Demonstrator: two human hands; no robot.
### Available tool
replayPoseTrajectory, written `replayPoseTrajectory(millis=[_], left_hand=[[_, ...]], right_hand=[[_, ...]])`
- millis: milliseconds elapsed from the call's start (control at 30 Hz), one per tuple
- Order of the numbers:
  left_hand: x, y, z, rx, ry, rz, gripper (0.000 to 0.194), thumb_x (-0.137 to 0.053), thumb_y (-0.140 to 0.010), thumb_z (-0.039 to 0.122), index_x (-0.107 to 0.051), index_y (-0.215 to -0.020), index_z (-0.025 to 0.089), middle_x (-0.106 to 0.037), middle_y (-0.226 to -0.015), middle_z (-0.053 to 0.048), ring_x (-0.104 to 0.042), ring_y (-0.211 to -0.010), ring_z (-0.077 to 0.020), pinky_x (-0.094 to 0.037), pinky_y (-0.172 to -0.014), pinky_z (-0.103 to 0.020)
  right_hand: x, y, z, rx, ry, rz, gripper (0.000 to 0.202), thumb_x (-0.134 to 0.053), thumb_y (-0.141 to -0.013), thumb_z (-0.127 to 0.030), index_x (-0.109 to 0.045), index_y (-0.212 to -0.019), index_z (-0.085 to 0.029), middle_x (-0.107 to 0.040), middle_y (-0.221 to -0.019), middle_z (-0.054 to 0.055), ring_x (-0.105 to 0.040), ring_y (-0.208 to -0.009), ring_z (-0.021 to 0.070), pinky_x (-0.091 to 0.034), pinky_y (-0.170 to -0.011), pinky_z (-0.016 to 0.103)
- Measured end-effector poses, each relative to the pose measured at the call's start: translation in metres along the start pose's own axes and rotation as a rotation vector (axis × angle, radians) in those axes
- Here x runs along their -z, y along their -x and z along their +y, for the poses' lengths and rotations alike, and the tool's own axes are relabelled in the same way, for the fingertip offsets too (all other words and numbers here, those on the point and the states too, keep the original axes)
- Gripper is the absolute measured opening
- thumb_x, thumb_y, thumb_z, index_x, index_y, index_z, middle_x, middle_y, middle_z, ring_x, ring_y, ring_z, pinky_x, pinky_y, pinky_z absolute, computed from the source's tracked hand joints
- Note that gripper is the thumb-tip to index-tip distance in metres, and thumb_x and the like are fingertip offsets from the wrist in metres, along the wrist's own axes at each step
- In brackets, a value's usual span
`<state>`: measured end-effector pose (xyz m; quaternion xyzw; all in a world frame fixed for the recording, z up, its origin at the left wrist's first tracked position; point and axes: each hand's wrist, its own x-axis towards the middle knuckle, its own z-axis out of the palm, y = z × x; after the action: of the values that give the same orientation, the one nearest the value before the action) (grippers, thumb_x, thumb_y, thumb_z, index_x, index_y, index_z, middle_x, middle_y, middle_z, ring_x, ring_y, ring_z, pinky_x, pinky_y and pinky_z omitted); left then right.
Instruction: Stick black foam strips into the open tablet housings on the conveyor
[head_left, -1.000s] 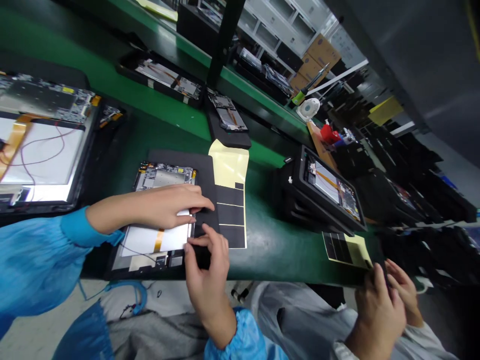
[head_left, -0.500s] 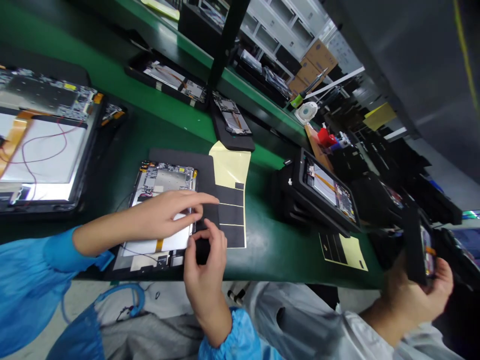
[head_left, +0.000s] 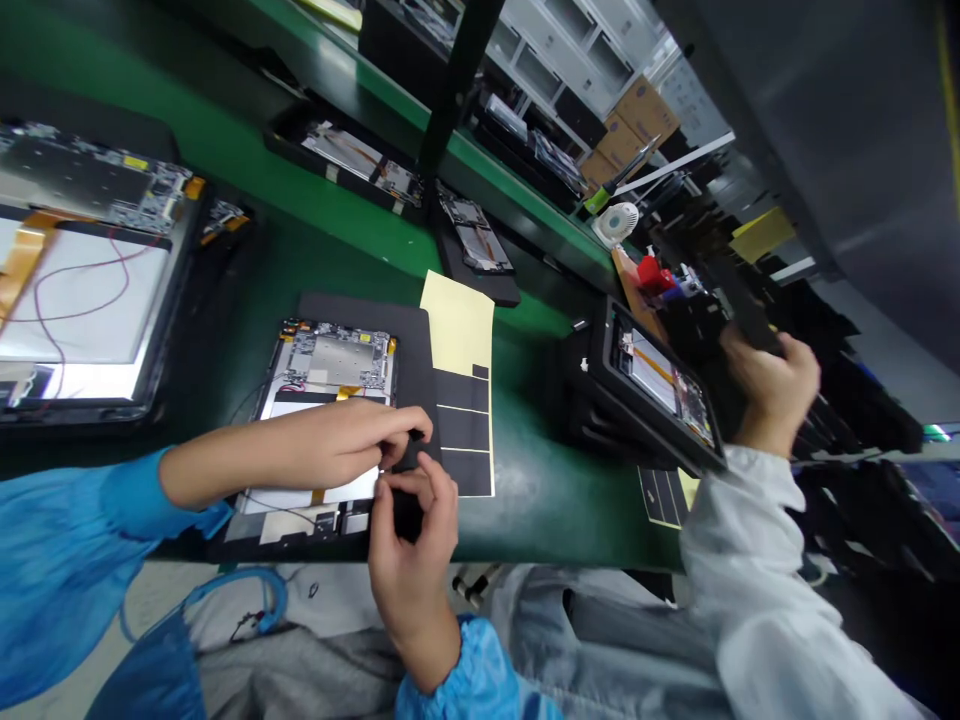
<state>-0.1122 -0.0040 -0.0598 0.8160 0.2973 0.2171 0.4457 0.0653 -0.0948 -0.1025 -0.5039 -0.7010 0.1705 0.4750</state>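
An opened tablet (head_left: 341,365) lies on a black pad (head_left: 409,345), its circuit board and white battery area facing up. My left hand (head_left: 349,440) reaches across the tablet, with thumb and fingers pinched together over its right edge. A small dark piece shows at those fingertips, too small to name. Just below, my right hand (head_left: 416,545) is closed in a pinch at the tablet's right edge, and what it grips, if anything, is hidden. Right beside both hands lies a yellow backing sheet (head_left: 459,320) with black adhesive strips (head_left: 461,430).
A larger opened tablet (head_left: 90,290) with loose red wires lies at left. More opened units sit on a black tray (head_left: 345,155) and a black pad (head_left: 480,245) behind. At right are stacked black cases (head_left: 637,400) and a co-worker's hand (head_left: 776,385) holding a dark object.
My left hand's extended index finger has curled into a pinch near my right fingertips. My right hand has barely moved. The co-worker's hand has moved up and away with the dark object.
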Motion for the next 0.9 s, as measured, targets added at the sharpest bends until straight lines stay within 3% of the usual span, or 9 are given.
replayPoseTrajectory(millis=[133, 333, 500, 600, 667, 767, 900], left_hand=[[0.010, -0.010, -0.002, -0.020, -0.129, -0.023, 0.027, -0.040, -0.086, 0.013, -0.055, -0.106, 0.022, -0.062, -0.080, -0.001, -0.058, -0.073, -0.0190, -0.039, -0.067, -0.028], [0.029, -0.022, -0.009, -0.017, -0.293, 0.051, 0.029, -0.039, -0.085, 0.013, -0.060, -0.104, 0.020, -0.060, -0.077, -0.003, -0.055, -0.069, -0.0201, -0.037, -0.064, -0.029], [0.030, -0.020, -0.014, -0.036, -0.305, 0.110, 0.030, -0.039, -0.082, 0.011, -0.061, -0.101, 0.019, -0.063, -0.081, -0.005, -0.057, -0.072, -0.0198, -0.040, -0.067, -0.029], [0.027, -0.018, -0.017, -0.029, -0.288, 0.144, 0.030, -0.040, -0.082, 0.010, -0.061, -0.101, 0.019, -0.064, -0.082, -0.005, -0.060, -0.075, -0.0201, -0.042, -0.069, -0.029], [0.026, -0.018, -0.018, -0.021, -0.275, 0.155, 0.031, -0.040, -0.082, 0.010, -0.060, -0.104, 0.019, -0.064, -0.083, -0.004, -0.060, -0.076, -0.0198, -0.043, -0.070, -0.028], [0.027, -0.018, -0.017, 0.004, -0.237, 0.162, 0.035, -0.039, -0.083, 0.011, -0.058, -0.111, 0.019, -0.066, -0.083, -0.003, -0.061, -0.075, -0.0185, -0.043, -0.070, -0.027], [0.028, -0.019, -0.015, 0.045, -0.184, 0.170, 0.048, -0.038, -0.084, 0.009, -0.054, -0.127, 0.019, -0.067, -0.081, 0.000, -0.063, -0.074, -0.0173, -0.044, -0.070, -0.025]], right_hand=[[0.001, 0.001, 0.000, 0.023, 0.006, 0.011, 0.049, -0.063, -0.094, -0.010, -0.049, -0.139, -0.023, -0.076, -0.093, 0.002, -0.068, -0.087, 0.0183, -0.051, -0.087, 0.036], [0.003, 0.002, -0.004, 0.053, 0.033, -0.009, 0.047, -0.061, -0.094, -0.010, -0.049, -0.137, -0.022, -0.077, -0.093, 0.004, -0.071, -0.087, 0.0193, -0.051, -0.093, 0.041], [0.014, -0.003, -0.008, -0.033, -0.056, -0.095, 0.044, -0.059, -0.094, -0.011, -0.051, -0.136, -0.023, -0.077, -0.096, 0.005, -0.071, -0.091, 0.0209, -0.053, -0.095, 0.044], [0.031, -0.022, -0.013, -0.192, -0.195, -0.218, 0.035, -0.063, -0.094, -0.016, -0.062, -0.127, -0.024, -0.076, -0.093, 0.004, -0.070, -0.090, 0.0196, -0.054, -0.090, 0.039], [0.041, -0.042, -0.016, -0.379, -0.366, -0.274, 0.022, -0.069, -0.090, -0.023, -0.070, -0.112, -0.022, -0.072, -0.082, 0.002, -0.066, -0.077, 0.0159, -0.054, -0.074, 0.031], [0.044, -0.073, -0.016, -0.723, -0.713, -0.431, 0.018, -0.077, -0.081, -0.030, -0.074, -0.095, -0.019, -0.057, -0.057, -0.005, -0.050, -0.051, 0.0091, -0.038, -0.049, 0.022], [0.031, -0.099, -0.009, -0.998, -0.900, -0.603, 0.028, -0.083, -0.071, -0.032, -0.072, -0.091, -0.016, -0.040, -0.042, -0.013, -0.026, -0.035, 0.0031, -0.015, -0.037, 0.020]])
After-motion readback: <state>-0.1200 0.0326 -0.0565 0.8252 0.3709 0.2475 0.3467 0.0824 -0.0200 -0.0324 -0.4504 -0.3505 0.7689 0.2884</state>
